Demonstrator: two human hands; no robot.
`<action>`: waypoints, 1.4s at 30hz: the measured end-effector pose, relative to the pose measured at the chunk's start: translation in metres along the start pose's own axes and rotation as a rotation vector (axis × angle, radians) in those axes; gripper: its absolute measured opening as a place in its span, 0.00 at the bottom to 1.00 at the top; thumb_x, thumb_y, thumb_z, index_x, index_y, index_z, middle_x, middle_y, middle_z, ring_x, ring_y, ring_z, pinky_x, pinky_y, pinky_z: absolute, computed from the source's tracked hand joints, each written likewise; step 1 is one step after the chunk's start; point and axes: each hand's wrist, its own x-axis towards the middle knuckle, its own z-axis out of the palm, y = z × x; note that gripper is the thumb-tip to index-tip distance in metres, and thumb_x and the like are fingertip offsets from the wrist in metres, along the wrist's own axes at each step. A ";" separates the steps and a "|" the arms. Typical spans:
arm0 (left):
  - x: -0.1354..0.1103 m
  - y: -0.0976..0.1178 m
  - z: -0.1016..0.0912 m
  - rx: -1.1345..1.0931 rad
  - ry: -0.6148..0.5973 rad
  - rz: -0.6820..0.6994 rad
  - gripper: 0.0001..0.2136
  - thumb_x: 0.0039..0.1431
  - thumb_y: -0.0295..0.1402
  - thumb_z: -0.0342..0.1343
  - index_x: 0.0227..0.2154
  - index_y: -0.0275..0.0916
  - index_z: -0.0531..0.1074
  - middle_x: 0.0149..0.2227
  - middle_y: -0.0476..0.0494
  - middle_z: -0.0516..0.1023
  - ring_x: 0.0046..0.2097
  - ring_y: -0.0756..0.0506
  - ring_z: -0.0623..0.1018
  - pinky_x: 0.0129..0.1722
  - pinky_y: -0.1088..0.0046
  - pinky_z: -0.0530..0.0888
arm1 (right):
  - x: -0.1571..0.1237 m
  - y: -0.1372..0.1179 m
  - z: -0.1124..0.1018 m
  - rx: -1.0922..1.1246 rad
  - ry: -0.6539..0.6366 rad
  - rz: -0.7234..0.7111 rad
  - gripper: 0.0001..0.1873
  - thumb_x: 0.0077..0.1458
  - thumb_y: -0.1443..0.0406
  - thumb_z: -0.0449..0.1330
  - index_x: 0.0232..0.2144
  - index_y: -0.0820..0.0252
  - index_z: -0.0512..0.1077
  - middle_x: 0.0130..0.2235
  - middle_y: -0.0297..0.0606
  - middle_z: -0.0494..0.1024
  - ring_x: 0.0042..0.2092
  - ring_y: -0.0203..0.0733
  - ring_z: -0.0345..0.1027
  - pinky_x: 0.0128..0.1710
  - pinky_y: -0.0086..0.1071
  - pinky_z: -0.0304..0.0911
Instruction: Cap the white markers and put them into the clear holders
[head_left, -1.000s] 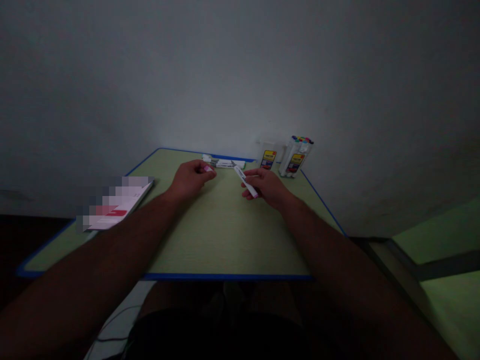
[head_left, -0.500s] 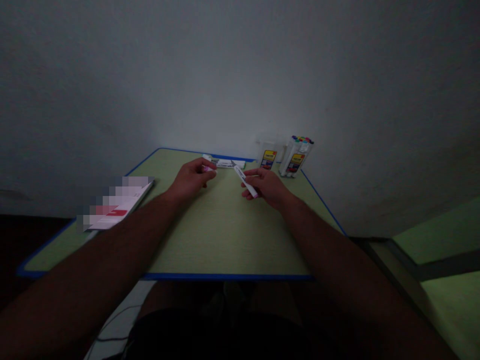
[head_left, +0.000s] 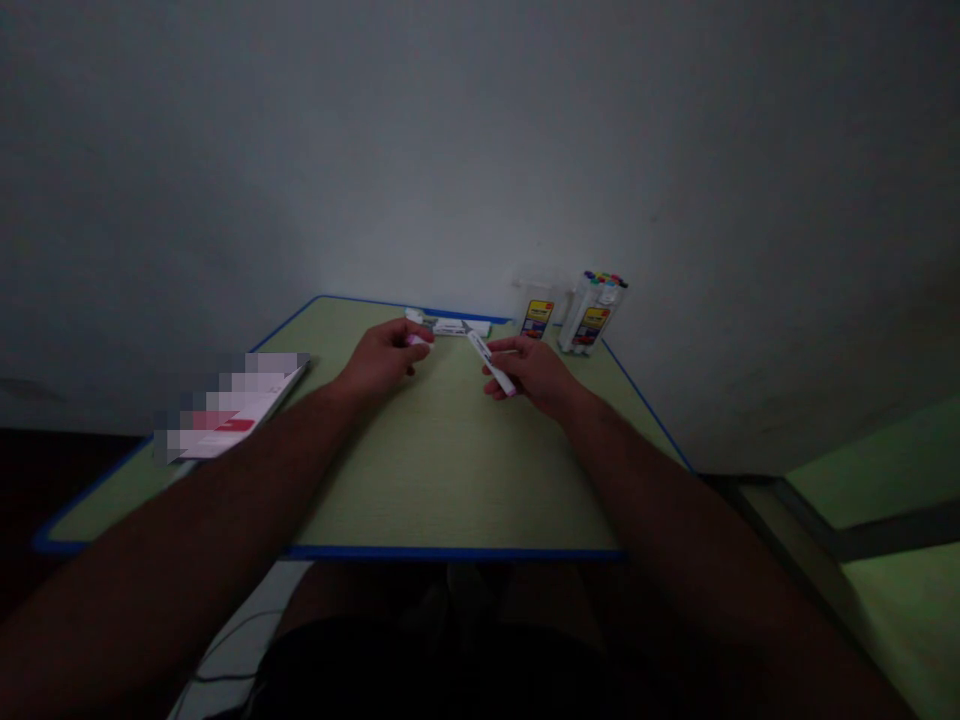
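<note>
In the head view, my right hand [head_left: 529, 370] pinches a white marker [head_left: 491, 364] that slants, its dark tip pointing up and left and a pink end low on the right. My left hand [head_left: 381, 355] is closed on a small pink marker cap [head_left: 418, 341], partly hidden by the fingers. The two hands are apart over the table. Just beyond them lie white markers [head_left: 450, 327] near the far edge; some are partly hidden behind my left hand.
The table [head_left: 450, 480] is pale green with a blue rim. At its back right stand a clear plastic case [head_left: 538, 312] with a yellow label and a case full of markers [head_left: 592, 315] with coloured ends. A white and red booklet [head_left: 247, 410], partly blurred out, lies on the left. A wall rises behind.
</note>
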 end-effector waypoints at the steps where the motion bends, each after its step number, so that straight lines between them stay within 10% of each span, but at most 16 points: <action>1: 0.000 0.000 0.000 0.005 -0.002 0.002 0.06 0.47 0.30 0.63 0.31 0.38 0.77 0.29 0.48 0.74 0.29 0.49 0.71 0.26 0.73 0.71 | 0.000 0.000 0.000 -0.002 0.002 0.000 0.05 0.64 0.73 0.60 0.42 0.65 0.70 0.30 0.37 0.80 0.23 0.37 0.76 0.22 0.29 0.74; 42: -0.002 0.004 0.000 0.081 -0.026 0.000 0.08 0.47 0.34 0.64 0.31 0.38 0.78 0.29 0.45 0.77 0.30 0.48 0.73 0.28 0.71 0.72 | -0.001 -0.001 0.000 -0.021 -0.011 0.002 0.06 0.63 0.73 0.62 0.42 0.63 0.70 0.30 0.37 0.80 0.23 0.36 0.76 0.23 0.30 0.75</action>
